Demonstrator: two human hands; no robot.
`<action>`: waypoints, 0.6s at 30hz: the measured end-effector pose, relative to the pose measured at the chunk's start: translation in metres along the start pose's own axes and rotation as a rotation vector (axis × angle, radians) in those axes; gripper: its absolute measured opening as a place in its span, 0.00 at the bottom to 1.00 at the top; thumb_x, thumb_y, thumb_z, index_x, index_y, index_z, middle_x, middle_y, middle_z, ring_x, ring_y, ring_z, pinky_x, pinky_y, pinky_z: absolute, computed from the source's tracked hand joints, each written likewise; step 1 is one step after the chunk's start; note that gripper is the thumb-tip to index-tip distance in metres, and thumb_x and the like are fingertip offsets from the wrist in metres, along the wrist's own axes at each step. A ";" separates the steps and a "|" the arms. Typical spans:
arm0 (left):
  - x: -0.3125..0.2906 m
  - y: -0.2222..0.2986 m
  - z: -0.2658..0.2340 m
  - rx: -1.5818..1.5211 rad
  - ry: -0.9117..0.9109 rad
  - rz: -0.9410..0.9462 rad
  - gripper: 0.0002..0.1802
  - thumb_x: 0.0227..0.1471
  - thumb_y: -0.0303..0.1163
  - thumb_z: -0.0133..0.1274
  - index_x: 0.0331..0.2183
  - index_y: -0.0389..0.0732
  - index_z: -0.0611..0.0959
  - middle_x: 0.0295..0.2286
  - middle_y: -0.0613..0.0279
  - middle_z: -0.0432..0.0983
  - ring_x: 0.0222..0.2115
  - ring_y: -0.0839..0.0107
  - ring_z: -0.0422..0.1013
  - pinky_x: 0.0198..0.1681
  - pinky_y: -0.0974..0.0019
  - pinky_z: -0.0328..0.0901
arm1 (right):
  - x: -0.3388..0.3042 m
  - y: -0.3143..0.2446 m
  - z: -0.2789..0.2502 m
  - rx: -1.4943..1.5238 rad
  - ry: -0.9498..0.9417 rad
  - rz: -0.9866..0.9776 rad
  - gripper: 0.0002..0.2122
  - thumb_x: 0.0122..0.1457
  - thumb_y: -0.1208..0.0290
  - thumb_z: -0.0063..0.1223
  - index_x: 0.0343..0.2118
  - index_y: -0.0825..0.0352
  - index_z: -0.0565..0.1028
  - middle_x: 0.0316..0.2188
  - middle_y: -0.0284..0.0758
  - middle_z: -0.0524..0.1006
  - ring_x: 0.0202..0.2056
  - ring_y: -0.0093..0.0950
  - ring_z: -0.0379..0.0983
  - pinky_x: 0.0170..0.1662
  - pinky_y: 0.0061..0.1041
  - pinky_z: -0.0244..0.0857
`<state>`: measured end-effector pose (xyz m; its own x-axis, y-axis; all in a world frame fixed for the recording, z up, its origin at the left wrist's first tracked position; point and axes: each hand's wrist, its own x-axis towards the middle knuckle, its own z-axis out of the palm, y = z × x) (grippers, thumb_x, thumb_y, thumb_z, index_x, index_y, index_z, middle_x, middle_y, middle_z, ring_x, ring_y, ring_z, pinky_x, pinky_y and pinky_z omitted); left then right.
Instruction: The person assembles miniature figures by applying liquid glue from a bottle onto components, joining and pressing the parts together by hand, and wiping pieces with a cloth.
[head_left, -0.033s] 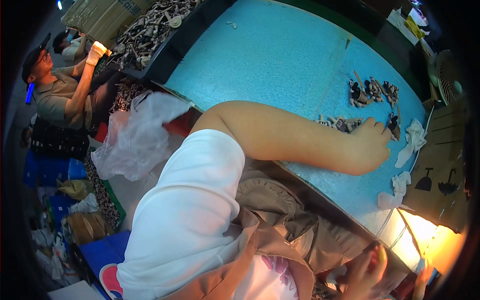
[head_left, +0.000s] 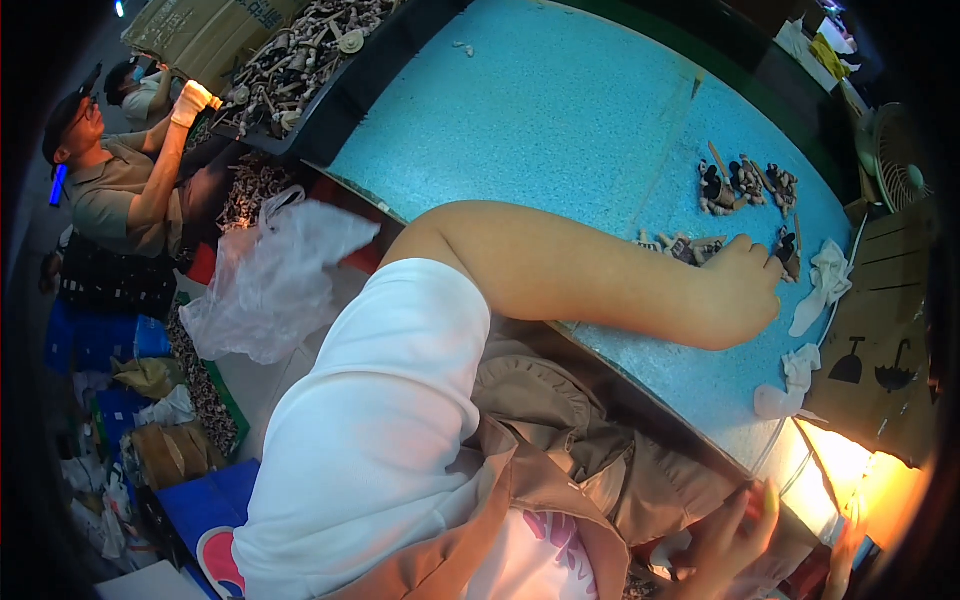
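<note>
My left arm reaches across the blue tabletop (head_left: 520, 120), and my left hand (head_left: 742, 295) rests on it with bent, closed fingers. Their tips are hidden, so I cannot see what is in them. Beside the fingers lie small dark-and-pale figure-like pieces (head_left: 685, 247), some with thin brown sticks. More such pieces (head_left: 745, 185) form a cluster farther back. At the lower right, below the table's edge, my right hand (head_left: 742, 530) is raised with its fingers apart, and nothing shows in it. Another hand (head_left: 848, 550), brightly lit, is farther right; whose it is I cannot tell.
A black tray (head_left: 350, 95) heaped with small pieces stands at the far left, near a gloved co-worker (head_left: 140, 190). A clear plastic bag (head_left: 265, 290) hangs by the table's left edge. White cloths (head_left: 825, 285), a cardboard box (head_left: 880, 320) and a fan (head_left: 900, 155) are at the right.
My right hand has shifted slightly upward, its fingers more stretched. The plastic bag has moved a little. My left hand stays in place.
</note>
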<state>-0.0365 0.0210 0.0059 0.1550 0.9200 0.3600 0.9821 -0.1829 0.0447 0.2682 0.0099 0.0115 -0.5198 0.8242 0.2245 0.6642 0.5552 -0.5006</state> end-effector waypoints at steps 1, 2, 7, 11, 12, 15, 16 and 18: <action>0.001 -0.001 -0.001 -0.021 -0.006 0.003 0.10 0.36 0.32 0.54 0.26 0.39 0.80 0.31 0.53 0.69 0.34 0.59 0.67 0.34 0.60 0.60 | 0.014 -0.013 0.009 0.078 0.102 0.024 0.13 0.55 0.76 0.50 0.43 0.72 0.68 0.31 0.34 0.72 0.30 0.23 0.66 0.31 0.20 0.61; 0.002 -0.003 -0.002 -0.036 -0.017 0.005 0.09 0.38 0.32 0.54 0.26 0.39 0.80 0.30 0.53 0.70 0.33 0.59 0.68 0.33 0.60 0.61 | 0.027 -0.020 0.018 0.074 0.105 0.023 0.13 0.55 0.76 0.50 0.43 0.72 0.68 0.31 0.34 0.72 0.30 0.23 0.66 0.31 0.20 0.61; 0.006 -0.011 -0.011 -0.358 0.137 -0.032 0.10 0.42 0.34 0.54 0.25 0.37 0.78 0.30 0.51 0.71 0.32 0.56 0.69 0.33 0.58 0.64 | 0.060 -0.012 0.044 0.189 0.051 0.180 0.17 0.55 0.72 0.51 0.47 0.71 0.65 0.27 0.31 0.71 0.26 0.17 0.64 0.29 0.15 0.57; 0.021 -0.012 -0.024 -0.873 0.267 -0.107 0.15 0.48 0.39 0.53 0.28 0.35 0.76 0.27 0.53 0.72 0.30 0.61 0.71 0.32 0.60 0.65 | 0.072 -0.023 0.052 0.193 0.084 0.185 0.13 0.55 0.70 0.52 0.40 0.71 0.68 0.26 0.29 0.70 0.25 0.16 0.63 0.28 0.14 0.56; 0.023 -0.011 -0.025 -0.871 0.265 -0.112 0.15 0.48 0.39 0.53 0.28 0.35 0.76 0.27 0.53 0.72 0.30 0.61 0.71 0.32 0.60 0.65 | 0.073 -0.022 0.054 0.196 0.080 0.184 0.13 0.55 0.70 0.52 0.40 0.71 0.68 0.26 0.29 0.70 0.25 0.16 0.63 0.28 0.14 0.56; 0.025 -0.001 -0.023 -1.612 0.304 -0.384 0.15 0.51 0.40 0.51 0.30 0.36 0.74 0.25 0.59 0.72 0.27 0.68 0.71 0.30 0.62 0.67 | 0.073 -0.015 0.057 0.275 0.069 0.199 0.11 0.55 0.71 0.52 0.38 0.71 0.70 0.25 0.29 0.70 0.25 0.17 0.62 0.29 0.14 0.56; 0.026 0.003 -0.022 -1.927 0.257 -0.486 0.14 0.52 0.39 0.51 0.32 0.37 0.73 0.25 0.61 0.72 0.27 0.70 0.71 0.30 0.63 0.67 | 0.073 -0.012 0.055 0.213 0.077 0.156 0.11 0.55 0.72 0.52 0.38 0.72 0.69 0.27 0.30 0.71 0.25 0.17 0.63 0.30 0.14 0.57; 0.026 0.007 -0.019 -2.241 0.193 -0.595 0.13 0.53 0.39 0.50 0.34 0.38 0.73 0.26 0.63 0.72 0.27 0.72 0.71 0.30 0.64 0.68 | 0.069 -0.008 0.056 0.151 0.084 0.120 0.11 0.55 0.74 0.52 0.39 0.72 0.68 0.28 0.32 0.72 0.26 0.18 0.65 0.31 0.15 0.59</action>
<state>-0.0277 0.0372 0.0330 -0.1411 0.9896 -0.0294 -0.7334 -0.0845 0.6745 0.1971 0.0563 -0.0155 -0.3912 0.8932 0.2218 0.6274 0.4351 -0.6458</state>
